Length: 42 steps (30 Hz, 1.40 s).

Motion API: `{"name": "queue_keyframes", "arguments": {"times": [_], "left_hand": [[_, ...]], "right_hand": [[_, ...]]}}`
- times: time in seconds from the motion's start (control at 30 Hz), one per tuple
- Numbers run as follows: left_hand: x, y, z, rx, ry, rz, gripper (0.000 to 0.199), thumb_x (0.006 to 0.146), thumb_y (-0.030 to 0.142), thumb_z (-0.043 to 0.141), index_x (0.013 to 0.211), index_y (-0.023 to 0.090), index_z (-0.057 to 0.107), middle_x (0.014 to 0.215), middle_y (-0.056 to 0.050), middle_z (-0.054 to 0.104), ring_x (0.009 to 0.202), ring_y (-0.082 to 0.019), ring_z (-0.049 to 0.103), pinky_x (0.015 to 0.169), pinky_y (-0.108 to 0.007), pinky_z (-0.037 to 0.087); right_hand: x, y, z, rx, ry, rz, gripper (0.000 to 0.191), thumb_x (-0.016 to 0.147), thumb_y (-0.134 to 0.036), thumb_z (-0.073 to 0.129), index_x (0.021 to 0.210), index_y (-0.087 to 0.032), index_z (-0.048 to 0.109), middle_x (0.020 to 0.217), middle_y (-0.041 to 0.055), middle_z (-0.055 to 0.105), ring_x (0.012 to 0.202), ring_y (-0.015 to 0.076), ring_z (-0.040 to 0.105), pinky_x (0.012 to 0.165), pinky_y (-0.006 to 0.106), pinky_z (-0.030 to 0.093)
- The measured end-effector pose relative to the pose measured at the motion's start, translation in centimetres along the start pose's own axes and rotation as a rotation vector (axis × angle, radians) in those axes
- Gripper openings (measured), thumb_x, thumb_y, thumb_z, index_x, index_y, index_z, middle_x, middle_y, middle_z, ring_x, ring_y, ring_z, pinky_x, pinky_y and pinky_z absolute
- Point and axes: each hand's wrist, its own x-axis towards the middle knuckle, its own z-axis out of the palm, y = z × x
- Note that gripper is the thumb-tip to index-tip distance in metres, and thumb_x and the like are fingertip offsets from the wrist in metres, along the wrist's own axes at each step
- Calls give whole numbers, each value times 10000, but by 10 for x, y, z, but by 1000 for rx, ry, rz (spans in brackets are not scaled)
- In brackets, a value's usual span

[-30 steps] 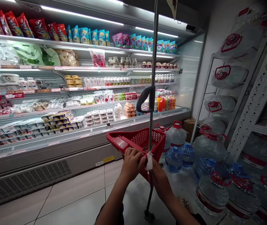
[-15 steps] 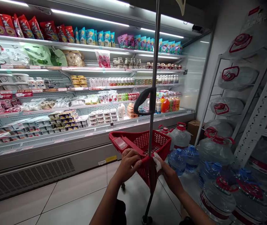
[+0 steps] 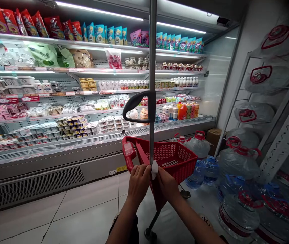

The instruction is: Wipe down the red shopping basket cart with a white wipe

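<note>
White tissue sits at the near corner of the red cart, against the grey pole. I observe the right hand pinching the tissue; the left hand curls over the cart's edge, but I cannot tell whether it grips. Above both hands, a dark loop handle juts from the pole. Beyond: stocked refrigerated display. Right side: water jugs on the tiled floor.
</note>
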Motion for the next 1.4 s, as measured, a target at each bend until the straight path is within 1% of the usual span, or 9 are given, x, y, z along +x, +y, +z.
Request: {"name": "queue_keyframes", "arguments": {"times": [0.1, 0.27, 0.57, 0.7, 0.9, 1.0, 1.1, 1.2, 1.4], "left_hand": [[-8, -8, 0, 73, 12, 49, 365, 1038, 77, 456, 1286, 277, 636, 1225, -73, 704, 1108, -239, 678, 1062, -453, 425], [-12, -21, -8, 114, 14, 26, 473, 1017, 24, 454, 1331, 313, 659, 1267, -83, 678, 1084, -224, 681, 1049, -448, 406], [-9, -26, -7, 43, -7, -8, 433, 1021, 57, 509, 1319, 318, 684, 1212, -60, 652, 987, -158, 669, 1037, -394, 397], [-12, -32, -9, 74, 1, 6, 448, 999, 45, 543, 1297, 340, 700, 1220, -52, 643, 993, -170, 656, 1029, -392, 424], [-18, -22, -6, 185, 92, 22, 513, 959, -26, 499, 1330, 278, 680, 1296, -104, 637, 1145, -214, 656, 1185, -479, 374], [-19, -17, -2, 186, 93, -2, 427, 980, 32, 525, 1297, 265, 691, 1326, -111, 649, 1203, -219, 655, 1231, -499, 320], [-20, -18, -1, 177, 70, -8, 394, 991, 75, 544, 1290, 283, 694, 1346, -99, 662, 1203, -209, 667, 1243, -490, 295], [-21, -22, -1, 148, 57, -1, 420, 987, 71, 543, 1309, 300, 686, 1343, -92, 671, 1201, -197, 672, 1241, -464, 295], [-20, -23, -1, 128, 52, -57, 391, 992, 72, 521, 1248, 300, 708, 1335, -81, 676, 1099, -185, 701, 1233, -469, 285]], "right_hand": [[-7, 29, -6, -91, -36, -113, 570, 1010, -136, 403, 1531, -306, 559, 1491, 36, 653, 1391, 229, 606, 1187, 454, 500], [-19, 81, -27, -242, -49, 18, 662, 909, -38, 391, 1471, -298, 625, 1429, 42, 699, 1320, 231, 663, 1145, 486, 540], [11, -11, 27, -224, -46, -117, 540, 1028, -168, 455, 1546, -291, 541, 1527, 95, 609, 1442, 271, 545, 1180, 520, 497], [5, 9, 7, -221, -114, -32, 521, 1042, -198, 440, 1525, -354, 558, 1380, 62, 706, 1281, 242, 662, 1103, 479, 556], [-13, 59, -30, -156, -191, 140, 515, 1041, -273, 417, 1535, -327, 552, 1502, 54, 644, 1428, 244, 565, 1186, 513, 471], [-7, 56, -34, -70, -207, 198, 506, 1027, -414, 491, 1518, -318, 565, 1486, 69, 655, 1375, 251, 610, 1120, 466, 518], [8, 51, -38, -5, -213, 238, 372, 992, -491, 533, 1223, -293, 747, 1228, 62, 781, 1122, 245, 733, 935, 377, 584], [26, 56, -50, -19, -144, 284, 401, 990, -553, 492, 976, -243, 745, 975, 66, 799, 874, 240, 746, 771, 340, 569], [59, 53, -78, -271, -4, 289, 292, 1003, -487, 520, 1054, -237, 663, 1078, 100, 760, 896, 260, 709, 712, 317, 470]]}}
